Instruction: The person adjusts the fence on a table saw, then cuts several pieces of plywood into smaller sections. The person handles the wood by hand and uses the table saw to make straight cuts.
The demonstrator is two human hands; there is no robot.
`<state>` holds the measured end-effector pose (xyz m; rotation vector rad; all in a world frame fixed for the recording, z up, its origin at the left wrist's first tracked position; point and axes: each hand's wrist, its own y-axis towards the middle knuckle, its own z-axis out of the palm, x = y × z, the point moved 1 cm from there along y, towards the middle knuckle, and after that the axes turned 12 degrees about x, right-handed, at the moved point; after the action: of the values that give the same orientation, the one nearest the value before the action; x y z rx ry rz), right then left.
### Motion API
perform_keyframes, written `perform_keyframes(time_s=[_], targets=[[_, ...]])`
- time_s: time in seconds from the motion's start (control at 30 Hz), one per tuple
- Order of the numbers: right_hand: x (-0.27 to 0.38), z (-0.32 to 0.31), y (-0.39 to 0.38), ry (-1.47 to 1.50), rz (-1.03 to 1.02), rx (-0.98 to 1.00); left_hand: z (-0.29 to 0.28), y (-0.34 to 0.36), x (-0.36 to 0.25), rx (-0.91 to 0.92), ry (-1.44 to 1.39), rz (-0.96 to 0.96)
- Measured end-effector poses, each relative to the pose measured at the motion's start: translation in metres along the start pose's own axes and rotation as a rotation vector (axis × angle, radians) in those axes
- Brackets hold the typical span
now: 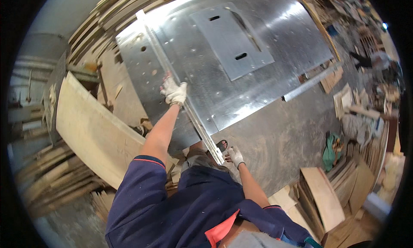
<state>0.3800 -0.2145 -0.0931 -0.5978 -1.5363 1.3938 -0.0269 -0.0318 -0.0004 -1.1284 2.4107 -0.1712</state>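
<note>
My left hand (pixel 173 91), in a pale work glove, grips a long metal rail (pixel 156 50) lying lengthwise across the left part of a steel saw table (pixel 297 46). My right hand (pixel 234 156), also gloved, is beside the rail's near end, with its fingers apart and loosely bent; I cannot tell whether it touches the rail. A rectangular insert plate (pixel 215 41) with two dark slots and a long narrow opening sits in the table top. A loose-looking metal bar (pixel 307 82) runs along the table's right edge.
A curved pale board (pixel 92 123) and stacked planks (pixel 47 175) lie at my left. More boards (pixel 322 196) lean at the lower right, near a green bag (pixel 331 151). Concrete floor (pixel 275 149) shows below the table. Another person (pixel 378 61) is at the far right.
</note>
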Motion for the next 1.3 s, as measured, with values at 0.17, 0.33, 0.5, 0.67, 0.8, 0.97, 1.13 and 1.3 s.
perform_keyframes(time_s=[0.17, 0.33, 0.5, 0.67, 0.8, 0.97, 1.13, 1.3], targets=[[0.010, 0.015, 0.045, -0.209, -0.041, 0.091, 0.004, 0.006, 0.006, -0.046, 0.017, -0.007], [0.026, 0.022, 0.054, -0.318, -0.133, 0.140, 0.008, 0.014, 0.014, -0.040, 0.005, 0.028], [0.032, 0.038, 0.055, -0.414, 0.231, 0.162, 0.008, 0.026, 0.020, -0.041, -0.048, 0.067], [0.005, 0.047, 0.087, 0.194, 0.354, 0.163, 0.008, 0.036, 0.020, -0.044, -0.081, 0.066], [-0.016, 0.042, 0.125, 0.933, 0.592, 0.402, 0.006, 0.042, 0.018, -0.043, -0.108, 0.095], [-0.018, 0.044, 0.133, 0.745, 0.513, 0.312, 0.008, 0.048, 0.021, -0.019, -0.108, 0.095], [0.012, 0.065, 0.114, 0.542, 0.425, 0.251, 0.015, 0.057, 0.024, -0.047, -0.213, 0.101], [0.045, 0.079, 0.112, 0.341, 0.367, 0.208, 0.015, 0.064, 0.023, -0.034, -0.226, 0.079]])
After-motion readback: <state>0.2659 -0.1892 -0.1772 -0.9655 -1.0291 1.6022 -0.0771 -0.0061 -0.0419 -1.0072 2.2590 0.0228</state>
